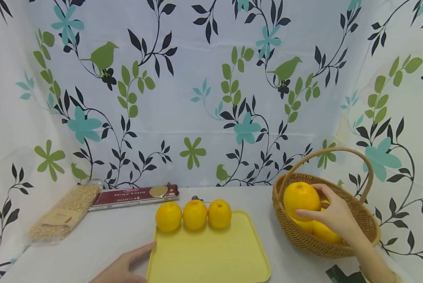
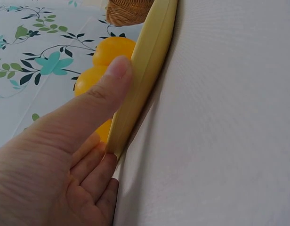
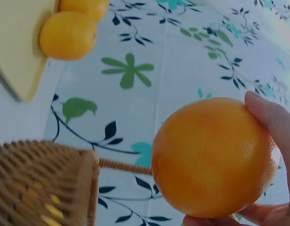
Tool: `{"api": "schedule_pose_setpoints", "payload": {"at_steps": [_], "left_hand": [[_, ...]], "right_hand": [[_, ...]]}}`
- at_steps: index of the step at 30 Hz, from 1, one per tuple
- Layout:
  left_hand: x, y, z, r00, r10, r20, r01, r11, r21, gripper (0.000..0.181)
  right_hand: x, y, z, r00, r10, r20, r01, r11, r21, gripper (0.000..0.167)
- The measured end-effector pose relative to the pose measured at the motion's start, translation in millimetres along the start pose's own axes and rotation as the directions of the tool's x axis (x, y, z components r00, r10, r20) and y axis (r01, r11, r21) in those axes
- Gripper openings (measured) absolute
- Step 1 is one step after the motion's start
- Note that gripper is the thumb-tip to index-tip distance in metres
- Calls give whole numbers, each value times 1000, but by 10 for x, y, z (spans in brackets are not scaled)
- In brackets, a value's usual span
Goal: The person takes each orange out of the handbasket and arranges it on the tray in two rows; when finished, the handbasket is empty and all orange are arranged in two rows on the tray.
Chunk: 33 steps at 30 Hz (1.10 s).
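Note:
My right hand (image 1: 338, 214) grips an orange (image 1: 302, 198) between thumb and fingers, at the opening of a wicker basket (image 1: 289, 232). More oranges (image 1: 326, 232) lie in the basket beneath it, partly hidden by the hand. The right wrist view shows the held orange (image 3: 213, 157) up close. On a yellow tray (image 1: 207, 251), three oranges (image 1: 195, 215) stand in a row along the far edge. My left hand (image 1: 124, 267) touches the tray's left side, its fingers relaxed. In the left wrist view its thumb (image 2: 119, 70) lies along the tray's rim (image 2: 145, 70).
At the back left, a clear bag of beige grains (image 1: 64, 212) lies by a dark red spaghetti packet (image 1: 135, 197). Something small and purple (image 1: 196, 198) shows behind the row of oranges. A patterned curtain (image 1: 211, 98) hangs behind the white table (image 1: 101, 236). The basket's tall handle (image 1: 333, 149) arches upward.

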<state>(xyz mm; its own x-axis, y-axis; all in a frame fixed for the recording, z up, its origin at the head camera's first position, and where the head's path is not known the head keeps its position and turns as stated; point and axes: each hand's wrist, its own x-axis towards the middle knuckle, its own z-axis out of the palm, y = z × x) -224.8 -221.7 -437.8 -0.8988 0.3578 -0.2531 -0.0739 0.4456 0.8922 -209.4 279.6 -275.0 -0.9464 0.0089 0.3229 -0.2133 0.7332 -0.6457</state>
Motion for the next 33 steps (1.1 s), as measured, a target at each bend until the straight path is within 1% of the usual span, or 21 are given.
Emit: {"api": "schedule_pose_setpoints", "payload": {"at_steps": [4,6,8,11,15,17,18,21,24,26,29,33], "left_hand": [[-3,-11,-19,999,43,16,-43,999,-6,86],[1,-12,-24,998,57,12,-57,998,13,86],[4,-13,-21,998,64,10,-65,998,20,86],[1,-9,-8,998,60,0,-60,998,34,87],[-12,-5,7,999,39,-1,-39,999,23,87],[-12,0,10,999,45,4,-45,999,14,85],[-9,4,12,998,58,7,-58,998,12,84],[4,12,9,996,88,16,-88,996,10,81],[14,8,8,995,100,24,-100,995,15,81],[17,1,5,994,101,29,-102,995,15,80],[14,-6,-5,992,119,37,-120,992,27,81],[-2,-13,-25,988,153,37,-154,987,36,82]], "right_hand": [[1,-46,170,999,-29,22,27,997,72,71],[17,-67,267,999,-31,41,26,993,117,70],[36,-81,379,998,-40,43,34,991,130,71],[66,-87,561,997,-51,56,44,990,133,72],[139,-51,823,996,-47,76,38,993,112,76],[186,-23,953,996,-40,74,33,995,91,78],[209,-7,1014,997,-42,72,36,996,85,78],[279,51,1200,997,-44,69,38,996,80,80],[329,116,1355,996,-49,76,43,996,82,80],[360,161,1437,996,-50,75,43,995,86,80],[406,217,1512,996,-59,66,52,994,98,77],[484,285,1573,995,-57,88,44,990,135,74]]}}
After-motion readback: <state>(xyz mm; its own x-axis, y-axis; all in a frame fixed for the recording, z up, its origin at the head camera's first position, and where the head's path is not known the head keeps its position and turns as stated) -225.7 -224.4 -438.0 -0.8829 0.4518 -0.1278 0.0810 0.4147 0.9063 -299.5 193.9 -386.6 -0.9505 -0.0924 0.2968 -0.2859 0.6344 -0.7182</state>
